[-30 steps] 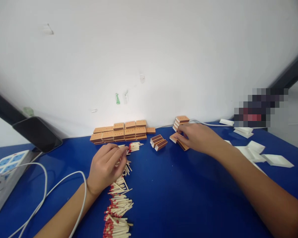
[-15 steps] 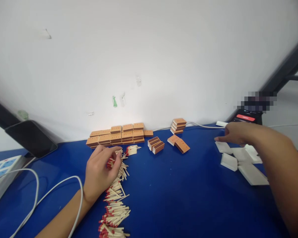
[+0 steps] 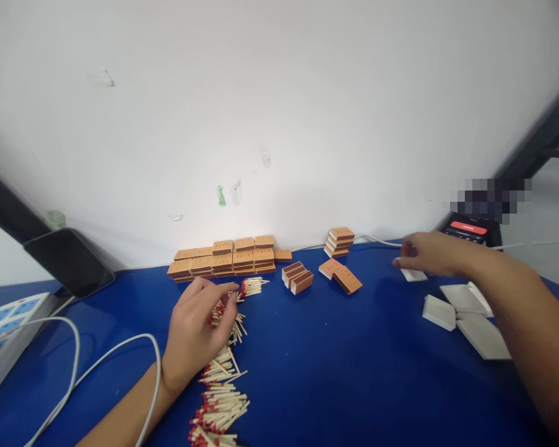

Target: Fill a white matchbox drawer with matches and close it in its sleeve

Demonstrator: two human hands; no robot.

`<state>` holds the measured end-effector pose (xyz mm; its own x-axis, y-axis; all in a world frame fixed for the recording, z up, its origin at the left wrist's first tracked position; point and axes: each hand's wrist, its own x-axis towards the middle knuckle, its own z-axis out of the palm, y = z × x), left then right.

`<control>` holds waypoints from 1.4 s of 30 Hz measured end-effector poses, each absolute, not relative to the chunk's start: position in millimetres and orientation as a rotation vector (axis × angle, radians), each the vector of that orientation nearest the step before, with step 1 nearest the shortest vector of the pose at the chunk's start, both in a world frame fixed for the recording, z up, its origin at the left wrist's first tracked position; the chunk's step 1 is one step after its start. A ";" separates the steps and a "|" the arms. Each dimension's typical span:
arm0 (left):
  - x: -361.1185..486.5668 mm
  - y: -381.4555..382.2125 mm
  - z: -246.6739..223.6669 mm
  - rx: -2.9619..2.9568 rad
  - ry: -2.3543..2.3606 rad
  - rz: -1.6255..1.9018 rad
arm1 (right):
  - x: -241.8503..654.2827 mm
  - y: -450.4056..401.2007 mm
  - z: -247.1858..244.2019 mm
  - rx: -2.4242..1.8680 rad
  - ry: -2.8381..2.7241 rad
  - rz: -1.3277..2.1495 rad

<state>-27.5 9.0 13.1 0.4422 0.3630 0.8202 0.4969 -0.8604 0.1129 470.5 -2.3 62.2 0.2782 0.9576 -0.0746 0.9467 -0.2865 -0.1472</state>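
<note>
My left hand [image 3: 201,329] rests over a long row of red-tipped matches [image 3: 223,406] on the blue table. Its fingers are curved, with a small gap between thumb and index, and it covers part of the row. A small bundle of matches [image 3: 254,286] lies just beyond those fingertips. On the right, my right hand [image 3: 428,253] is closed on the edge of a white matchbox tray [image 3: 413,275], which is partly hidden under it. More white trays [image 3: 483,335] lie beside that forearm.
Orange matchboxes [image 3: 221,264] stand stacked along the wall. Other matchboxes [image 3: 298,278] and a small stack [image 3: 339,241] lie toward the middle. At left are a dark phone [image 3: 69,261], a power strip [image 3: 16,335] and a white cable [image 3: 156,366] crossing my left forearm. Another phone [image 3: 470,231] is at far right.
My right hand has closed on one white tray and shifted it left, away from the others. My left hand stays at the matches. The view has tilted slightly.
</note>
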 end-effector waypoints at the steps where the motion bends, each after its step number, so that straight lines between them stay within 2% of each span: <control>1: -26.6 8.4 12.4 -2.549 -0.757 -1.393 | 457.6 -2.7 68.2 -2.383 -1.865 0.134; 4: -23.5 5.1 10.0 -2.587 -0.723 -1.379 | 403.8 -9.3 76.3 -2.144 -2.009 -0.025; 6: -21.2 1.3 9.7 -2.621 -0.693 -1.347 | 358.6 -20.2 71.4 -1.791 -2.177 -0.161; 8: -19.0 -3.7 11.1 -2.650 -0.634 -1.324 | 313.4 -34.5 60.3 -1.424 -2.359 -0.133; 10: -17.0 -8.9 13.9 -2.695 -0.592 -1.287 | 276.2 -47.9 47.8 -1.265 -2.524 -0.060; 14: -13.7 -17.7 17.7 -2.809 -0.498 -1.186 | 245.8 -60.1 36.0 -1.313 -2.661 0.160; 21: -10.0 -24.3 8.1 -2.965 -0.582 -0.937 | 284.1 -47.4 53.2 -1.709 -2.488 0.509; 25: -7.7 -26.4 5.9 -2.996 -0.576 -0.863 | 284.0 -46.9 48.6 -1.616 -2.460 0.717; 34: -10.1 -18.5 6.0 -2.913 -0.599 -0.971 | 255.2 -45.7 30.2 -1.383 -2.427 0.627; 37: -18.3 -3.2 9.8 -2.748 -0.607 -1.145 | 253.3 -31.6 33.3 -1.410 -2.384 0.524; 42: -33.7 25.1 14.1 -2.354 -0.964 -1.466 | 230.1 7.8 36.8 -1.497 -2.434 0.239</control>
